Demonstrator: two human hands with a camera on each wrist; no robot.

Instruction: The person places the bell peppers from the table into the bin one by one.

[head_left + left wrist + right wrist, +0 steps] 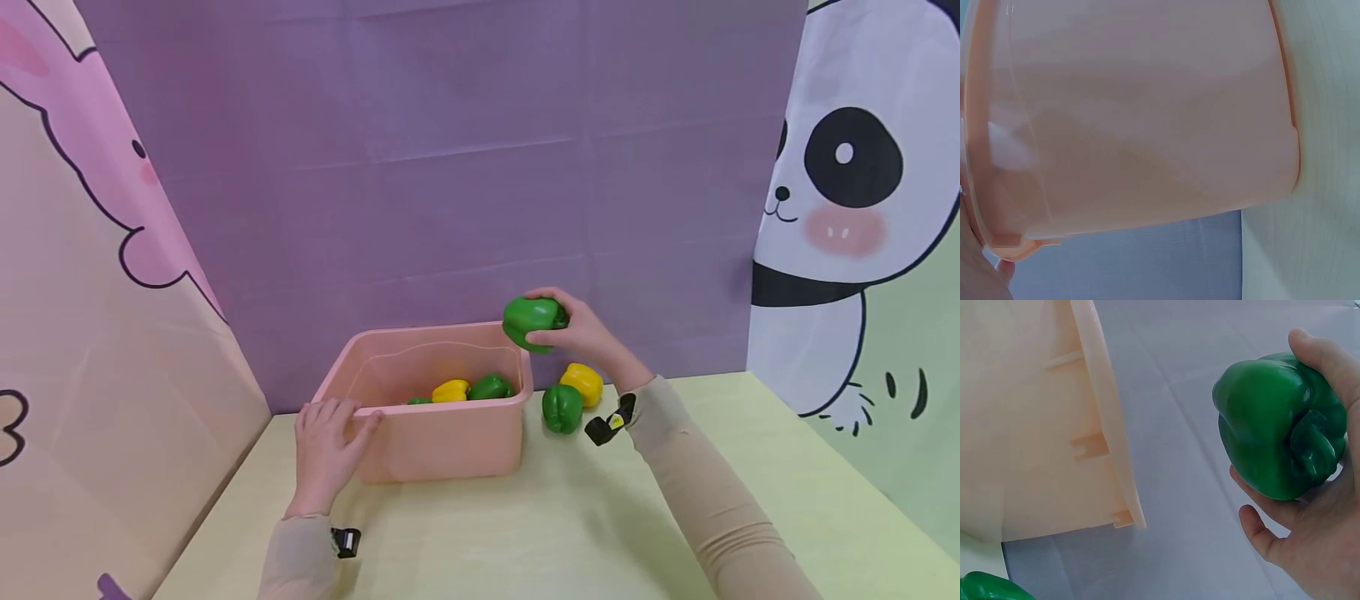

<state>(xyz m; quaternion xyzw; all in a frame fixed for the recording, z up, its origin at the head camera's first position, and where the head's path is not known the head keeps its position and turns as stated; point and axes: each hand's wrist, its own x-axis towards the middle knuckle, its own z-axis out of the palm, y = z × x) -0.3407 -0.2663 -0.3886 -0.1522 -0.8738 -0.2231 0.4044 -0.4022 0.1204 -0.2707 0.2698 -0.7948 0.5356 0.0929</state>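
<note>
My right hand grips a green bell pepper in the air above the far right corner of a pink plastic bin. In the right wrist view the pepper lies in my palm with its stem toward my hand, beside the bin's outer wall. My left hand rests on the bin's near left rim, fingers curled over the edge. Inside the bin lie a yellow pepper and a green pepper. The left wrist view is filled by the bin's side.
On the pale table right of the bin sit another green pepper and a yellow pepper. A purple backdrop stands behind; cartoon panels close off the left and right sides.
</note>
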